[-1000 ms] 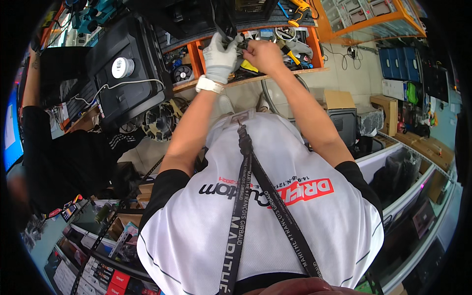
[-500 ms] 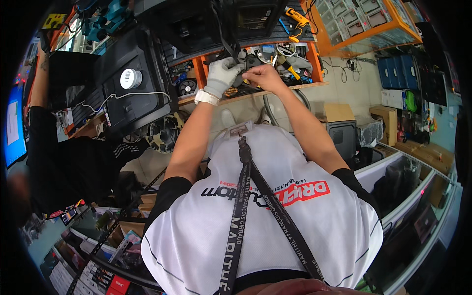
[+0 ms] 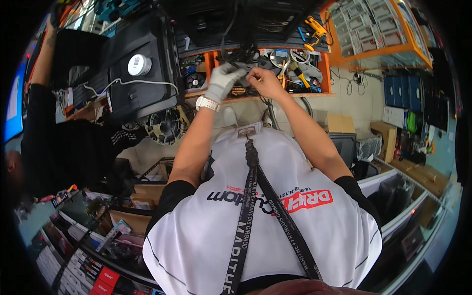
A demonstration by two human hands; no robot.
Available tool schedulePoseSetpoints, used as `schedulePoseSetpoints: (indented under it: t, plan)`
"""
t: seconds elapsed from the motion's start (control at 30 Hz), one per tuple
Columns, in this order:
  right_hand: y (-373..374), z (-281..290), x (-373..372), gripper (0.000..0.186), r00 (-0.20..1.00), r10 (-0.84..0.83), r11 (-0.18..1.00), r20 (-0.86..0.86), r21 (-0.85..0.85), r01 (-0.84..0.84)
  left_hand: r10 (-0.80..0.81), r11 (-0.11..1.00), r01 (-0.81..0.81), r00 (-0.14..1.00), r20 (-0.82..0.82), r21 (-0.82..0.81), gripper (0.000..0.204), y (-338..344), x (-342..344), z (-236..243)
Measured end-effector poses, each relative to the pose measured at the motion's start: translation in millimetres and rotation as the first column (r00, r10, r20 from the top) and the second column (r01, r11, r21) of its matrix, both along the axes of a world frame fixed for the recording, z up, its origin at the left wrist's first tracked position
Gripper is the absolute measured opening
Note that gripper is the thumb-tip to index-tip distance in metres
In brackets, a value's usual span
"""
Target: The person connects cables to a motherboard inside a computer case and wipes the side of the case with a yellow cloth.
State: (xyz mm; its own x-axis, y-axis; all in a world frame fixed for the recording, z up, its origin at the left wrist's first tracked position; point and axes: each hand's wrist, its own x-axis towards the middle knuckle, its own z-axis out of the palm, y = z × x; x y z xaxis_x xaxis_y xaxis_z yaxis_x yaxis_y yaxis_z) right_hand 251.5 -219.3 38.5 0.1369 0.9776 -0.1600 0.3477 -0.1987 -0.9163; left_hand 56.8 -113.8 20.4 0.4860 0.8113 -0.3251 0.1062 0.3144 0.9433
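Item: two hands working at an orange shelf unit (image 3: 322, 66) crowded with tools and parts. Left hand (image 3: 223, 81), wearing a grey work glove with a white watch (image 3: 206, 103) at the wrist, is reaching up and closing its fingers on a bundle of black cables (image 3: 241, 49) that is hanging down from a dark case (image 3: 246, 19) above the shelf. Right hand (image 3: 263, 81), bare, is sitting just beside the left, its fingertips pinching toward the same bundle; whether it is gripping a cable or some small part is not clear, as the fingers are hiding the contact. Position of the cables: directly above and between both hands, long axis running roughly vertical from the case down to the fingers, with the gloved left hand lying slightly nearer to the strands. Surroundings: a small black fan (image 3: 195, 80) sitting in the shelf compartment to the left of the hands; a black box with a white round dial (image 3: 139, 64) and a white cord further left; a yellow-handled tool (image 3: 314, 25) hanging upper right; a second person in a black sleeve (image 3: 44, 142) standing at far left.
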Motion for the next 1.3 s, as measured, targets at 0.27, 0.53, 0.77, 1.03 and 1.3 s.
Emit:
schedulePoseSetpoints:
  t: [0.27, 0.53, 0.77, 1.03, 1.3]
  plan:
    - [23, -38, -26, 0.024, 0.975, -0.035, 0.993, -0.219, -0.115, 0.009, 0.060, 0.906, 0.106, 0.927, -0.371, 0.411, 0.035, 9, -23, 19]
    - [63, -12, -79, 0.021, 0.711, 0.131, 0.991, 0.691, -0.087, -0.098, 0.277, 0.810, -0.005, 0.885, -0.374, 0.587, 0.038, 26, -47, -8]
    - [70, -5, -90, 0.026, 0.997, -0.031, 0.965, 0.075, -0.259, 0.050, -0.082, 0.970, 0.138, 0.961, -0.265, 0.199, 0.035, 66, -97, 22]
    - [79, -1, -64, 0.025, 0.975, 0.210, 0.918, -0.074, -0.328, -0.222, -0.230, 0.957, 0.227, 0.973, -0.006, 0.181, 0.027, 78, -88, 6]
    - [56, -12, -46, 0.025, 0.966, 0.060, 0.973, -0.252, -0.200, -0.113, -0.303, 0.930, 0.316, 0.948, -0.097, 0.185, 0.029, 72, -67, 42]
